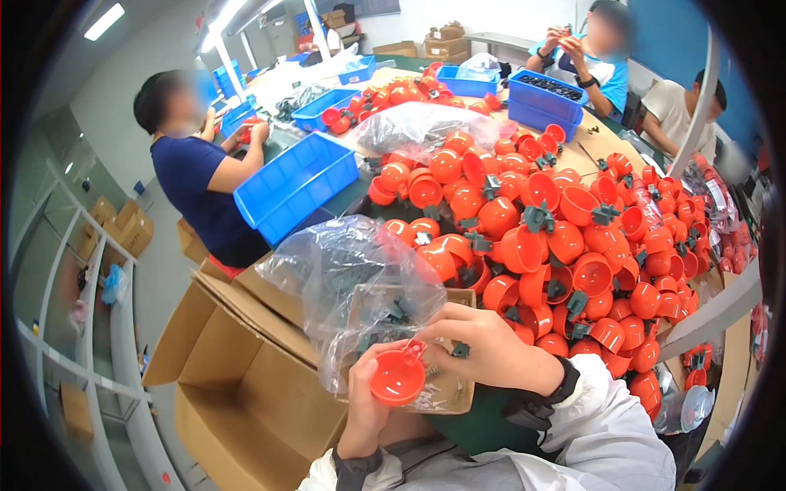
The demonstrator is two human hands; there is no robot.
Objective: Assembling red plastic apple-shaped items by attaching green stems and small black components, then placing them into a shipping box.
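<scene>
A factory workshop, shown by several workers [195,176], heaped red cups [499,218] and blue bins [296,184].

Cups [521,250] lie heaped on the right of the worktop [282,137]; a cardboard carton [262,385] stands near left, a storage bin [296,184] beyond it.

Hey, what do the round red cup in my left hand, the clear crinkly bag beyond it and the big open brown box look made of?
Round red cup: probably hard plastic, glossy, judging by bright highlights and uniform colour.
Clear crinkly bag: likely thin plastic film, shiny, given its see-through creases.
Big open brown box: apparently matte cardboard, with plain brown walls and folded-out flaps.
</scene>
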